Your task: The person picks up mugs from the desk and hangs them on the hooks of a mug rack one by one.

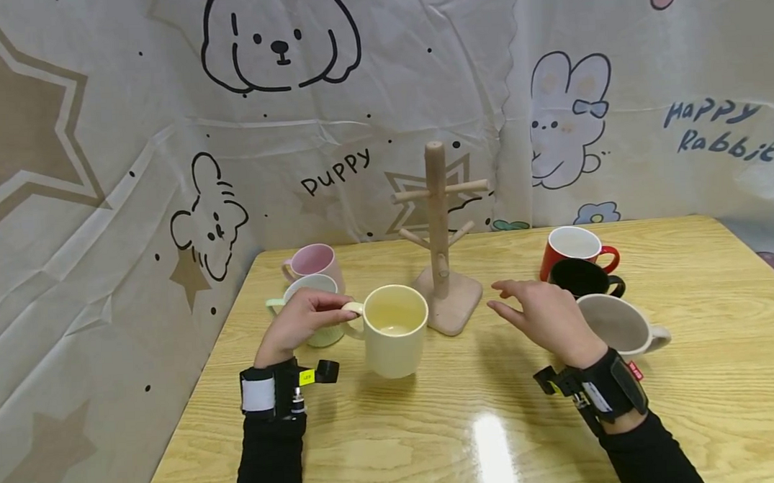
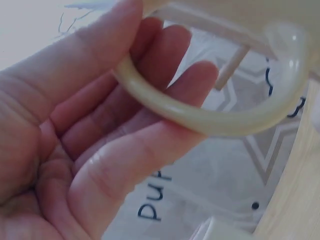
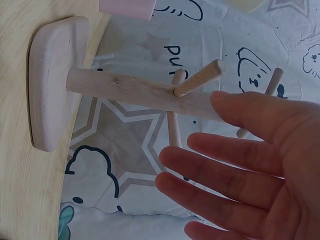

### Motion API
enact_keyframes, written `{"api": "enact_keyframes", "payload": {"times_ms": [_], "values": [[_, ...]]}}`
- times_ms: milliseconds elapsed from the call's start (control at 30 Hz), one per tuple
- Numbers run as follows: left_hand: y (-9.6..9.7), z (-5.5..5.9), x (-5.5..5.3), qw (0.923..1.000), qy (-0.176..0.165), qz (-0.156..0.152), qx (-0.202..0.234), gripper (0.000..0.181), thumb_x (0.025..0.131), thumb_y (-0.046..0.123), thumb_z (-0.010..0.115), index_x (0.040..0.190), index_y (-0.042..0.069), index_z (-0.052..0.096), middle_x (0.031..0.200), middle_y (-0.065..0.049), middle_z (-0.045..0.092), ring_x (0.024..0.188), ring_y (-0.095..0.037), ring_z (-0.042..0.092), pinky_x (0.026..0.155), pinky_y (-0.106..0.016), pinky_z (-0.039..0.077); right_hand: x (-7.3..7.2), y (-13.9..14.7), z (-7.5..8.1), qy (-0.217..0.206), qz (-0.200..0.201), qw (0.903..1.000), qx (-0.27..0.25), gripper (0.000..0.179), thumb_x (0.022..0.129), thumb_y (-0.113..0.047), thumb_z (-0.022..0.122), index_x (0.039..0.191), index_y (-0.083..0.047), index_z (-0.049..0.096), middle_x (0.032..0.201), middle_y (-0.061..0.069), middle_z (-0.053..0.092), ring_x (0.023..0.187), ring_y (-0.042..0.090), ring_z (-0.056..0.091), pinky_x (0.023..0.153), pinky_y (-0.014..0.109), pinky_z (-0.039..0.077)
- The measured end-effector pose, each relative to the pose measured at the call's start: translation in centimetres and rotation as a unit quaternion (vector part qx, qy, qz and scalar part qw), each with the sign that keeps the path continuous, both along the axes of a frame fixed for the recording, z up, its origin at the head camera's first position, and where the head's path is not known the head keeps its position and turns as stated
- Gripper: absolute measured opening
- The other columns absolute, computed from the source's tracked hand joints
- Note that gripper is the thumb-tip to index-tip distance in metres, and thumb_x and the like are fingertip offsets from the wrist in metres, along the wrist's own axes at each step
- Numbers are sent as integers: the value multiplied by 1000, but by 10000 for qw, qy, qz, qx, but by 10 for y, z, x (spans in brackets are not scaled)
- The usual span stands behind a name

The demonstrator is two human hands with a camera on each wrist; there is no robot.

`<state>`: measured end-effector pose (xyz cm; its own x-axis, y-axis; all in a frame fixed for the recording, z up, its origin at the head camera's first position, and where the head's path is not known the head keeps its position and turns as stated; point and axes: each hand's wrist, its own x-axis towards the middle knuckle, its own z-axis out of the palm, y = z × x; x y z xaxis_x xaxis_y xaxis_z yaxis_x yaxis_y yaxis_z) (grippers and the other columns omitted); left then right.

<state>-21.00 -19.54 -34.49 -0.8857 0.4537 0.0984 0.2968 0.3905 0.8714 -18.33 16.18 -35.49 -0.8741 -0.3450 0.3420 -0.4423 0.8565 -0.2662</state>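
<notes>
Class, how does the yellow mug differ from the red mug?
The yellow mug is yellow inside; the red mug is white inside. The left hand holds the yellow mug; no hand holds the red mug. The yellow mug's handle points left, the red's right. Both have handles.

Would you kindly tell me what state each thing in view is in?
Yellow mug: held by its handle
Left hand: pinching that handle
Right hand: holding nothing
Wooden rack: upright, visible pegs bare
Pink mug: upright
Green mug: upright, partly hidden
Red mug: upright
Black mug: upright
Beige mug: upright, partly hidden
</notes>
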Motion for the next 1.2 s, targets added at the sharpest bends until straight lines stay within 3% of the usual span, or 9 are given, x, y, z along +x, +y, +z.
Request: {"api": "enact_keyframes", "payload": {"times_ms": [267,500,733,1200], "values": [[20,-2,5,9997,51,233,-22,28,83,13,67,105,-4,67,99,-18,69,83,-4,60,76,-22,51,1,0,0,37,9,10000,-40,33,86,-30,63,107,-5,67,96,12,71,67,20,64,48,21,44],[45,-1,11,9977,-305,421,438,27,85,12,65,107,-3,66,107,-18,67,90,-7,60,85,-29,50,1,2,1,45,-26,10000,-84,33,87,-30,63,107,-5,67,97,13,70,70,22,66,53,26,50],[67,1,19,9942,-583,493,752,27,85,14,65,107,-2,67,103,-16,68,88,-7,60,86,-30,48,1,4,2,-85,-47,9998,-153,34,87,-30,62,109,-4,66,101,14,69,72,23,66,59,31,53],[79,3,23,9946,-576,354,791,25,86,16,63,105,0,68,100,-15,69,86,-7,59,80,-27,49,-2,7,3,-70,-103,9996,-255,34,89,-29,60,110,-4,65,102,15,69,76,25,66,61,34,54]]}}
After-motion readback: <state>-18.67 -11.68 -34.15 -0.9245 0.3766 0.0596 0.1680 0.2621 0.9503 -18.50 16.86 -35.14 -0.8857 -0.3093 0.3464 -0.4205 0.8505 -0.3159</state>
